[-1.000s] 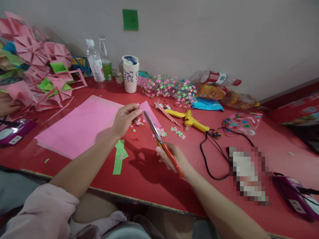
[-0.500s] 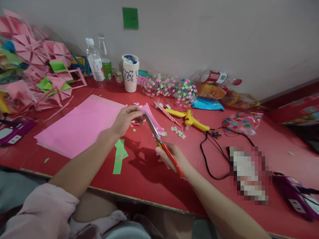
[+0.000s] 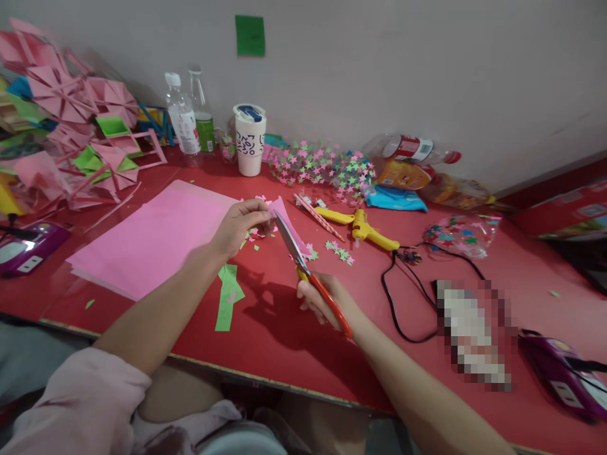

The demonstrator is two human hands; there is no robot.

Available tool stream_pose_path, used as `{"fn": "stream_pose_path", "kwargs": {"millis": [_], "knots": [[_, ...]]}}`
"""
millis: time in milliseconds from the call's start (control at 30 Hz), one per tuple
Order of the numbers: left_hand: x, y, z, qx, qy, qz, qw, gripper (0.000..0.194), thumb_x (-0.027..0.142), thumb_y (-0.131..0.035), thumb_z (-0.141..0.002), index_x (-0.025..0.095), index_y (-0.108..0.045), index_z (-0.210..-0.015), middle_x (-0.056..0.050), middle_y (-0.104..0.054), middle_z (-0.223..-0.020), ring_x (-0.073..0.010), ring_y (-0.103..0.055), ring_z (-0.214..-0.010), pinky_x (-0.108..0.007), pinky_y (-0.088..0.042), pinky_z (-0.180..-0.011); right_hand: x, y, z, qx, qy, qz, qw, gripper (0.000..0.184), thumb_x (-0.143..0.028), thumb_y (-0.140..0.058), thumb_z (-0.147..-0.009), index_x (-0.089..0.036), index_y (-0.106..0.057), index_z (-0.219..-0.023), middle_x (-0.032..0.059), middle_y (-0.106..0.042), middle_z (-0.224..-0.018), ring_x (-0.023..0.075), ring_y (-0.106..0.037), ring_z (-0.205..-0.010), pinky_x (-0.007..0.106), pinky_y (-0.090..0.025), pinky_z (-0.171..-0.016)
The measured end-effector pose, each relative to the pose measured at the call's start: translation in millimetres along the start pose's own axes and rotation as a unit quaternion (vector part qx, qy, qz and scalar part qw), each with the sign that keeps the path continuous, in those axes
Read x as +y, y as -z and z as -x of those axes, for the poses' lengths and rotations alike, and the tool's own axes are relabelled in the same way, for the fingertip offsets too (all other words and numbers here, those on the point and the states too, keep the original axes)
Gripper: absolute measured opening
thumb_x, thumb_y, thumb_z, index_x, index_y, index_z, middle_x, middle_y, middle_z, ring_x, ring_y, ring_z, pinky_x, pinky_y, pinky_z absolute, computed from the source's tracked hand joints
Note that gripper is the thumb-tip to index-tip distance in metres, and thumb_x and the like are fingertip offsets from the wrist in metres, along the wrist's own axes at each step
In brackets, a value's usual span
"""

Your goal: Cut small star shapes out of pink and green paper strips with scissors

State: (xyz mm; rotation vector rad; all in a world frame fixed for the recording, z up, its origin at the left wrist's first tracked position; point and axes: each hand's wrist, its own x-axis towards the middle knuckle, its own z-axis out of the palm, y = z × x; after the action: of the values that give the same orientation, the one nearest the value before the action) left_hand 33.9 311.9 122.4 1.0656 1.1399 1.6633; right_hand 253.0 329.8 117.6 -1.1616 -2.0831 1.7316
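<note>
My right hand (image 3: 325, 297) is closed on scissors (image 3: 291, 241), whose blades point up and left. One handle is red, and a bit of yellow shows by the fingers. At the blade tips, my left hand (image 3: 246, 218) pinches thumb and fingers together over something too small to make out. Just behind the tips is a narrow pink paper strip (image 3: 287, 221); whether it touches the hand I cannot tell. Small pink and green paper stars (image 3: 339, 251) lie right of the blades. Below my left hand are green paper pieces (image 3: 226, 303), and pink sheets (image 3: 156, 240) lie under the forearm.
A yellow glue gun (image 3: 372, 235) with a black cord lies to the right, near a pink patterned stick (image 3: 320, 217). Behind stand a white cup (image 3: 250, 142) and bottles (image 3: 184, 129). Folded pink paper shapes (image 3: 66, 107) pile up at left. A purple power strip (image 3: 564, 373) sits at right.
The red scissor handle has shifted slightly to the right at its end. My left hand stays at the blade tips, almost still.
</note>
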Motion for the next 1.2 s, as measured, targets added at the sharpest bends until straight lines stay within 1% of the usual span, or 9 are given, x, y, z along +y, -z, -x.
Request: {"fn": "stream_pose_path", "kwargs": {"millis": [300, 433, 700, 767, 833, 900, 1067, 1200], "knots": [[-2.3, -0.5, 0.4, 0.011, -0.015, -0.022, 1.0, 0.013, 0.024, -0.062, -0.07, 0.017, -0.058, -0.06, 0.002, -0.06, -0.054, -0.0087, -0.054, -0.049, -0.023, -0.044, -0.052, -2.6, -0.5, 1.3, 0.005, -0.001, 0.013, 1.0, 0.05, -0.067, -0.061, -0.07, -0.023, -0.038, -0.062, -0.011, -0.036, -0.041, 0.0063, -0.037, -0.032, 0.03, -0.052, -0.057], [-2.4, -0.4, 0.4, 0.008, -0.017, -0.021, 1.0, 0.013, 0.023, -0.061, -0.071, 0.016, -0.058, -0.06, 0.002, -0.06, -0.054, -0.0086, -0.055, -0.049, -0.023, -0.044, -0.052, -1.3, -0.4, 0.4, 0.002, 0.005, 0.007, 1.0, 0.048, -0.064, -0.061, -0.072, -0.023, -0.039, -0.062, -0.0116, -0.035, -0.04, 0.0061, -0.036, -0.032, 0.03, -0.053, -0.059], [-3.3, 1.4, -0.2, -0.003, -0.017, -0.023, 1.0, 0.014, 0.023, -0.061, -0.072, 0.016, -0.059, -0.061, 0.002, -0.06, -0.054, -0.0082, -0.055, -0.05, -0.022, -0.044, -0.053, -2.5, 0.0, 0.5, 0.004, -0.002, 0.002, 1.0, 0.045, -0.061, -0.061, -0.073, -0.022, -0.042, -0.062, -0.0113, -0.037, -0.04, 0.0057, -0.037, -0.031, 0.028, -0.051, -0.055], [-3.3, 2.5, -0.4, -0.007, -0.015, -0.023, 1.0, 0.013, 0.023, -0.061, -0.072, 0.016, -0.059, -0.061, 0.002, -0.061, -0.054, -0.0082, -0.055, -0.05, -0.022, -0.045, -0.054, -2.1, 0.2, 0.4, 0.007, -0.003, 0.004, 1.0, 0.045, -0.061, -0.058, -0.075, -0.021, -0.043, -0.063, -0.0103, -0.038, -0.04, 0.0058, -0.038, -0.031, 0.024, -0.047, -0.047], [-3.0, 3.6, -0.6, -0.01, -0.012, -0.027, 1.0, 0.013, 0.023, -0.062, -0.073, 0.016, -0.06, -0.062, 0.002, -0.061, -0.055, -0.0083, -0.055, -0.051, -0.022, -0.045, -0.054, -1.2, 0.7, -0.1, 0.012, -0.014, 0.016, 1.0, 0.046, -0.063, -0.056, -0.076, -0.021, -0.045, -0.063, -0.0086, -0.041, -0.041, 0.0062, -0.038, -0.03, 0.02, -0.037, -0.036], [-2.2, 4.6, -0.6, -0.014, -0.012, -0.034, 0.999, 0.014, 0.024, -0.063, -0.073, 0.016, -0.06, -0.062, 0.002, -0.062, -0.056, -0.0083, -0.055, -0.051, -0.022, -0.045, -0.055, -0.5, 1.1, -0.6, 0.017, -0.029, 0.027, 0.999, 0.047, -0.064, -0.054, -0.075, -0.02, -0.046, -0.063, -0.0068, -0.044, -0.043, 0.006, -0.038, -0.03, 0.018, -0.029, -0.03], [0.6, 5.4, -0.7, -0.015, -0.005, -0.049, 0.999, 0.016, 0.027, -0.063, -0.073, 0.017, -0.06, -0.061, 0.001, -0.061, -0.055, -0.0091, -0.055, -0.05, -0.023, -0.045, -0.053, -0.7, 2.1, -0.8, 0.026, -0.035, 0.034, 0.998, 0.047, -0.064, -0.056, -0.075, -0.019, -0.047, -0.063, -0.0057, -0.048, -0.044, 0.005, -0.036, -0.028, 0.017, -0.028, -0.029], [2.2, 5.7, -0.6, -0.017, -0.007, -0.053, 0.998, 0.016, 0.025, -0.063, -0.072, 0.017, -0.06, -0.059, 0.001, -0.06, -0.053, -0.0092, -0.054, -0.049, -0.023, -0.046, -0.054, -0.1, 2.7, -1.4, 0.021, -0.034, 0.036, 0.999, 0.047, -0.064, -0.057, -0.074, -0.019, -0.048, -0.063, -0.0055, -0.048, -0.043, 0.0051, -0.036, -0.028, 0.017, -0.026, -0.028]]}}
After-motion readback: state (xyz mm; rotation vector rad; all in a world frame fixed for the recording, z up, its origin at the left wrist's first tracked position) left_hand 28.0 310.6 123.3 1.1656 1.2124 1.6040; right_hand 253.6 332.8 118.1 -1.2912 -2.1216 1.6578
